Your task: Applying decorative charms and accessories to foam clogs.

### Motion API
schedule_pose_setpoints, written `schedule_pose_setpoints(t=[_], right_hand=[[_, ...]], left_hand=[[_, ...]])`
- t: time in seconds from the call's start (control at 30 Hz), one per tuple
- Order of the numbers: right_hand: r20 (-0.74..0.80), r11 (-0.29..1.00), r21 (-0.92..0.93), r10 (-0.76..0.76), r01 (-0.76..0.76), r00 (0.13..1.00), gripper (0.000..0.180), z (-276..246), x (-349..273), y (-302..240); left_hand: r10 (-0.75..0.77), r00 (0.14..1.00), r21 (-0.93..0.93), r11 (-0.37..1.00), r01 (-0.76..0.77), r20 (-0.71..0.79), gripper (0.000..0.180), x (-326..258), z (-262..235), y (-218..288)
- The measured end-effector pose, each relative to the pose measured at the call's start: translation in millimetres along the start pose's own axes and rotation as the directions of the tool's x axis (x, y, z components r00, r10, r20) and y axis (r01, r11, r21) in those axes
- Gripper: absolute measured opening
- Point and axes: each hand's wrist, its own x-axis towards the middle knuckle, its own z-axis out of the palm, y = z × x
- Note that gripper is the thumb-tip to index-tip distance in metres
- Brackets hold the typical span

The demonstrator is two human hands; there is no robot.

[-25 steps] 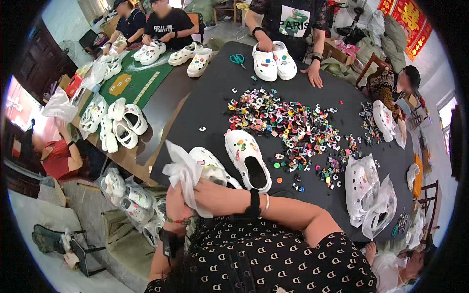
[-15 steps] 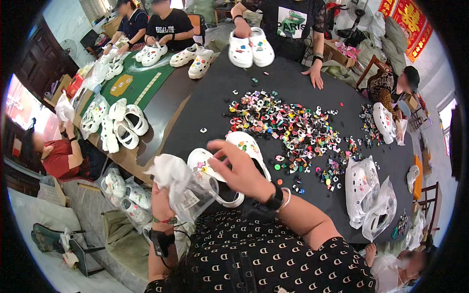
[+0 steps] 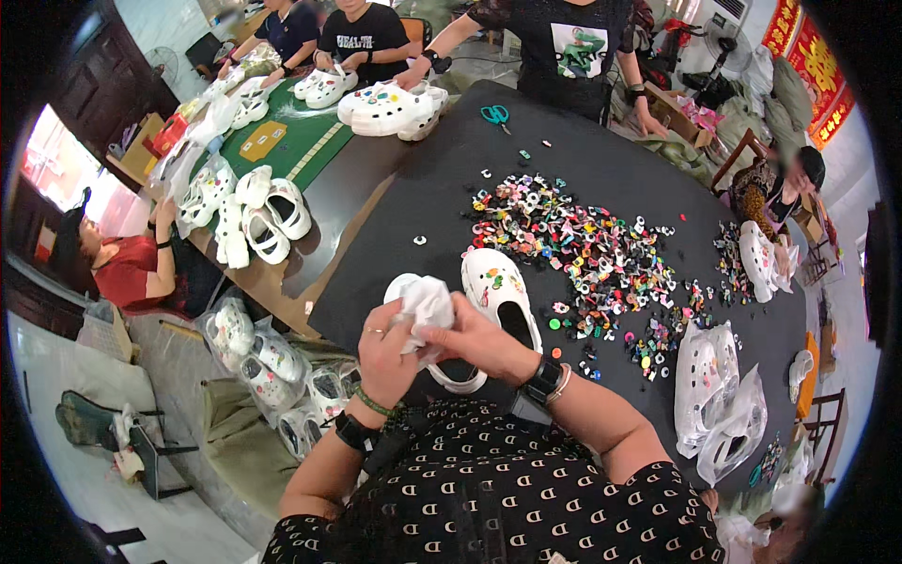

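Both my hands meet at the near side of the black table, over a crumpled white wad (image 3: 427, 303), thin paper or plastic by its look. My left hand (image 3: 383, 355) has its fingers closed around the wad's left side. From the right, my right hand (image 3: 484, 340) pinches it. Beneath my hands lies a white clog (image 3: 458, 378), mostly hidden. Right beside it, another white clog (image 3: 500, 287) with colourful charms on its toe rests with its heel toward me.
A broad heap of small colourful shoe charms (image 3: 592, 249) covers the table's middle. Bagged white clogs (image 3: 705, 376) lie to the right, teal scissors (image 3: 495, 116) at the far edge. More clogs (image 3: 268, 221) sit on the left table. Several people work around.
My right hand has drawn back from above the clogs to the white wad, and my left hand has moved right with it. Across the table, a person's clogs have shifted left.
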Motion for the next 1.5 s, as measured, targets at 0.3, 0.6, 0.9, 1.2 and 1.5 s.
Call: schedule_pose_setpoints(t=[0.3,0.6,0.9,1.2,1.5], right_hand=[[-0.127,0.918,-0.373,-0.197,0.137,0.972,0.027,-50.5,-2.6,20.0],[0.298,0.43,-0.838,-0.154,0.336,0.942,0.045,-50.8,-24.5,60.5],[0.273,0.129,-0.949,-0.129,0.289,0.953,0.031,-45.8,5.3,86.4],[0.175,0.108,-0.976,-0.138,0.19,0.975,0.045,-44.4,11.0,93.3],[0.259,0.099,-0.955,-0.169,0.278,0.951,0.084,-49.8,10.2,51.5]], left_hand=[[-0.324,0.931,-0.901,0.332,0.278,0.167,0.035,-8.6,-4.5,3.7],[-0.481,0.866,-0.104,0.862,0.496,0.139,0.064,-64.0,37.8,-69.0],[-0.412,0.872,-0.132,0.881,0.455,0.264,0.077,-74.2,54.1,-65.4],[-0.475,0.837,-0.074,0.857,0.511,0.273,0.095,-55.4,56.5,-50.7],[-0.521,0.794,0.098,0.849,0.518,0.314,0.097,-32.4,57.2,-44.4]])
